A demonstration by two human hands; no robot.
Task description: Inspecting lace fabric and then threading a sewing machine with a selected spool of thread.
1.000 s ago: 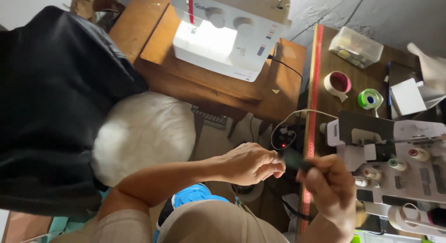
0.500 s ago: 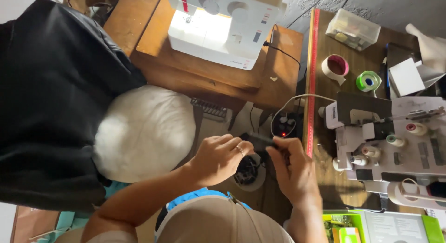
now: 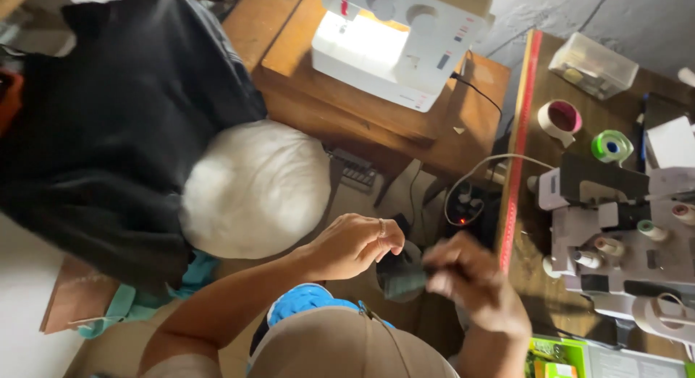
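My left hand and my right hand are close together over my lap, low in the head view. Between them is a small dark piece of fabric. My right hand pinches its right end and is blurred by motion. The fingertips of my left hand curl toward its left end; whether they touch it I cannot tell. A ring shows on one left finger.
A white sewing machine stands on a wooden table ahead. At right a second table holds an overlock machine, tape rolls, and a clear box. A white cushion and black cloth lie left.
The view shifted, and both hands moved lower and slightly left. My right hand moved and is now blurred, holding the dark piece beside my left fingertips.
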